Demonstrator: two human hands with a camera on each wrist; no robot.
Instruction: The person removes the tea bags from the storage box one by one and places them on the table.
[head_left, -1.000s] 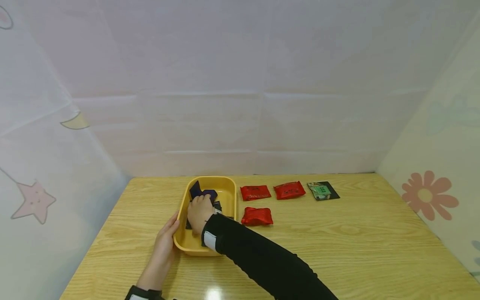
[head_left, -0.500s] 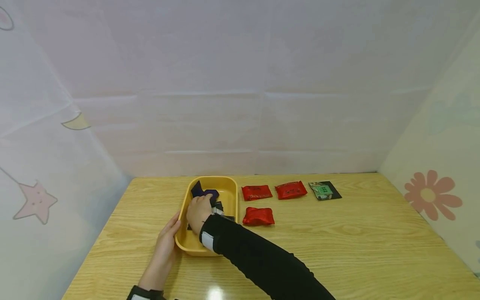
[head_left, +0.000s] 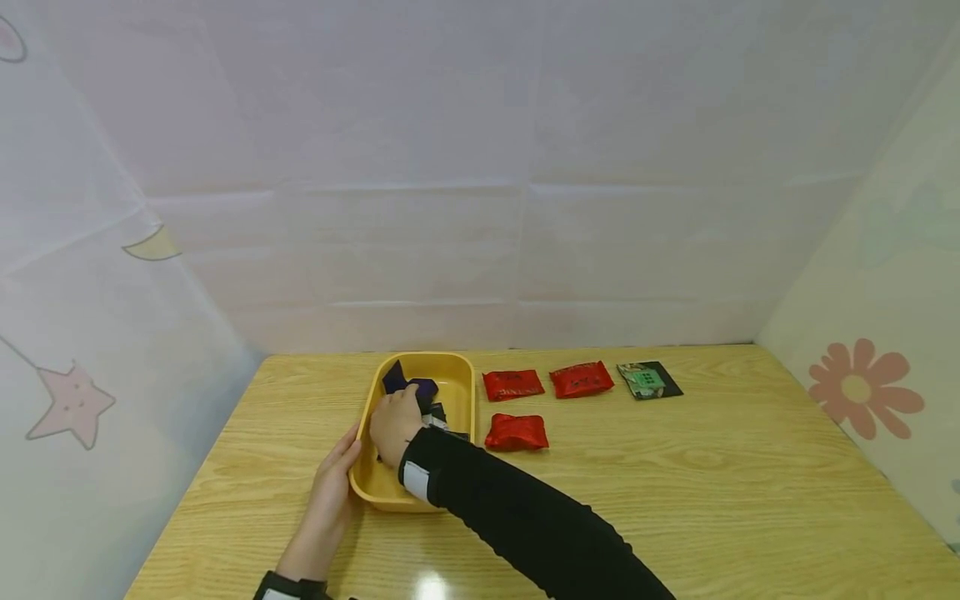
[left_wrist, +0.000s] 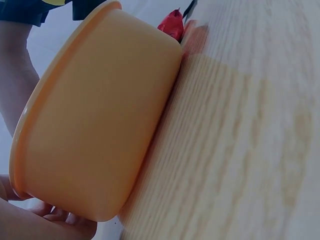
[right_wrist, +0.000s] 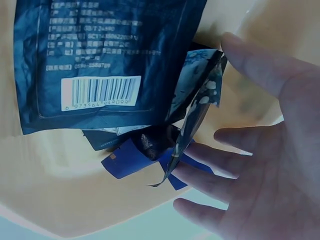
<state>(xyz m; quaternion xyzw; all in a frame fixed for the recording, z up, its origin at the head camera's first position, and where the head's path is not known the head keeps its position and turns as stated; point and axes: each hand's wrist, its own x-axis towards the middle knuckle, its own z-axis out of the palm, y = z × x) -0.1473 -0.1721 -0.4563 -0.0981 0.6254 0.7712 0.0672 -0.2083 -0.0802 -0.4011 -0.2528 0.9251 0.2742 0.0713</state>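
Observation:
In the head view my left hand [head_left: 330,479] holds a yellow plastic bin [head_left: 472,400] at its left wall. In the left wrist view its fingers [left_wrist: 30,220] lie against the bin's lower end, partly hidden. My right hand [head_left: 393,429] reaches down inside the bin. In the right wrist view its spread fingers [right_wrist: 210,187] touch a small dark patterned packet [right_wrist: 192,120] that stands on edge, with the thumb at one corner. A large dark packet with a barcode [right_wrist: 100,92] and blue packets [right_wrist: 127,157] lie beside it.
On the wooden table [head_left: 712,492], to the right of the bin, lie three red packets, one nearer the front [head_left: 517,432] and two behind, left [head_left: 513,385] and right [head_left: 581,380]. A green and black packet [head_left: 649,381] lies farther right. White patterned cloth [head_left: 480,167] hangs behind.
My right hand shifts slightly to the left within the bin, fingers still down among the packets. The left hand stays at the bin's wall; the packets on the table have not moved.

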